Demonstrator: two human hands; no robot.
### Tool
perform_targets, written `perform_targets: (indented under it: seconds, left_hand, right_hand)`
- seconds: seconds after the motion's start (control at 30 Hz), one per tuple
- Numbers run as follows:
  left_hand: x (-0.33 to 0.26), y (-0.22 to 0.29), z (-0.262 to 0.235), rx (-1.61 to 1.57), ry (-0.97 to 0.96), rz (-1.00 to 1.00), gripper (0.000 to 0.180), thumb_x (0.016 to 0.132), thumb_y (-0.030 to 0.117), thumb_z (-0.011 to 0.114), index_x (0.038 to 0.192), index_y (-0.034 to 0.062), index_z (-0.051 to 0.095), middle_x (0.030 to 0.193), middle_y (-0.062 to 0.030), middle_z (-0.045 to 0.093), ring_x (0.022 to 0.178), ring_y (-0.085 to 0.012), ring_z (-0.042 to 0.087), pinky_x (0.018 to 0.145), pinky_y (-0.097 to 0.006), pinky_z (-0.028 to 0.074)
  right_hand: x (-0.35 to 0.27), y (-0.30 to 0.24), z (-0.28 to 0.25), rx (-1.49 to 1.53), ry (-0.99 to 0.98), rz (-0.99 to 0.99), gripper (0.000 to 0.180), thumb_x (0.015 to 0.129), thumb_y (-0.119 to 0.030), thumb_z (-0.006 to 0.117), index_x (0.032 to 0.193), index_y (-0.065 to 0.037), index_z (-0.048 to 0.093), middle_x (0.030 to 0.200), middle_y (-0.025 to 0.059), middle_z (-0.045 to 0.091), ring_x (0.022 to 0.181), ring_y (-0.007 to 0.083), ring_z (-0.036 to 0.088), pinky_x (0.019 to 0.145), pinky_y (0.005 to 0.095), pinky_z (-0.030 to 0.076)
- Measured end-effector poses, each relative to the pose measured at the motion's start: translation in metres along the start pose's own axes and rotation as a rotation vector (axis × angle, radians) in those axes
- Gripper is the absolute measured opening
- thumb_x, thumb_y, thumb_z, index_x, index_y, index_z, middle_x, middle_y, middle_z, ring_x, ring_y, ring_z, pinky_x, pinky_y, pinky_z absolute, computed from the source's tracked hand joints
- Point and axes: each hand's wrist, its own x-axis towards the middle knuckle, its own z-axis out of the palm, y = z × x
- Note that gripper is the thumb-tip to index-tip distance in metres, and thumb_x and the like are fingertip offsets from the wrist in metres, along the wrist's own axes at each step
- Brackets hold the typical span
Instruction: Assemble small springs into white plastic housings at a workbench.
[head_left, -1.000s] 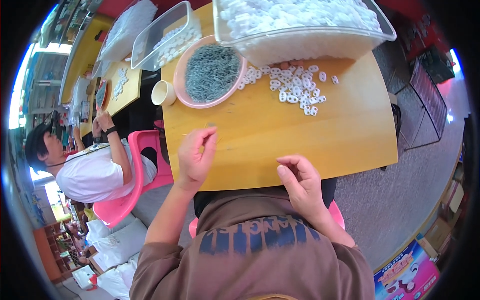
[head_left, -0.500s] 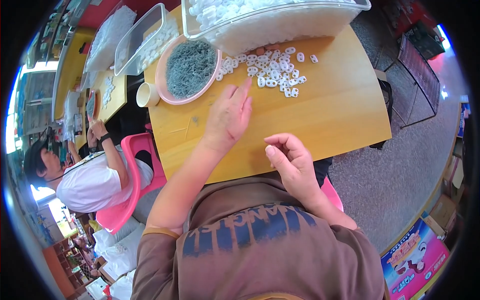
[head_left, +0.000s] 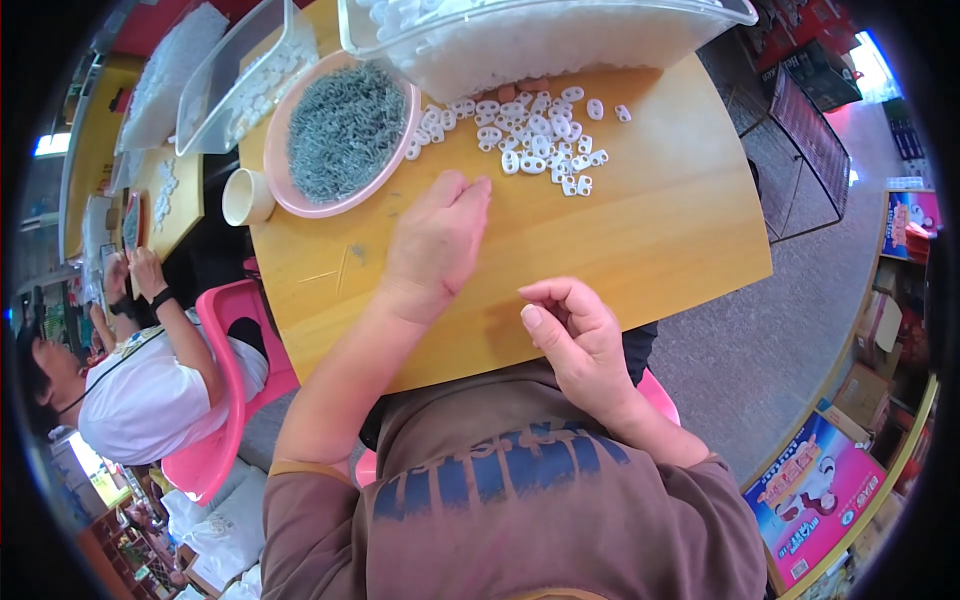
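Observation:
My left hand (head_left: pixel 437 240) hovers over the table with its fingers curled together, just short of a loose spread of small white plastic pieces with two holes (head_left: pixel 535 148). What its fingers hold, if anything, is hidden. Nearer to me, my right hand (head_left: pixel 582 340) is half closed above the table's front edge, thumb and forefinger bent toward each other. Its palm and other fingers are out of sight, so I cannot make out what is in it. Left of the white pieces stands a pink bowl (head_left: pixel 273 160) heaped with small grey metal pieces that look like springs (head_left: pixel 345 135).
A big clear tub (head_left: pixel 560 62) of white parts stands at the back, another clear container (head_left: pixel 215 85) beside it. A cream cup (head_left: pixel 247 197) and thin sticks (head_left: pixel 342 268) lie left. A person in white (head_left: pixel 150 395) works at another table, on a pink chair (head_left: pixel 225 400).
My left hand has drawn back from the white pieces, its outstretched forefinger now folded in. My right hand keeps its pose. The whole view has shifted slightly.

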Motion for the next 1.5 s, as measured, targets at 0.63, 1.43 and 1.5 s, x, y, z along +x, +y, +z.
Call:
perform_targets:
  seconds: [0.63,1.43,1.5]
  left_hand:
    - [-0.025,-0.014,-0.003,0.095,0.078,0.129,0.018,0.061,0.008,0.052,0.078,0.0001,0.054,0.073,-0.0076,0.046,0.064,-0.0185,0.052,0.048,-0.028,0.046]
    - [-0.016,0.027,-0.008,-0.398,0.118,-0.028,0.040,0.065,-0.006,0.063,0.101,0.0032,0.050,0.074,-0.0052,0.057,0.044,-0.0124,0.044,0.040,-0.023,0.037]
    - [-0.014,0.025,-0.007,-0.275,0.191,0.191,0.039,0.064,-0.005,0.063,0.100,0.0027,0.051,0.077,-0.0072,0.059,0.048,-0.0151,0.050,0.040,-0.024,0.038]
  right_hand:
    - [0.009,-0.006,0.018,-0.078,0.132,0.105,0.017,0.082,-0.008,0.053,0.098,-0.002,0.051,0.076,0.0014,0.052,0.059,0.0036,0.046,0.053,0.0143,0.038]
    - [0.048,-0.016,-0.012,0.430,-0.039,0.223,0.018,0.085,-0.010,0.050,0.095,0.003,0.054,0.082,0.0085,0.059,0.067,0.0108,0.054,0.062,0.0229,0.045]
    - [0.049,-0.018,-0.016,0.451,-0.098,0.277,0.016,0.083,-0.009,0.053,0.092,0.003,0.056,0.079,0.0073,0.059,0.065,0.0107,0.054,0.060,0.0225,0.045]
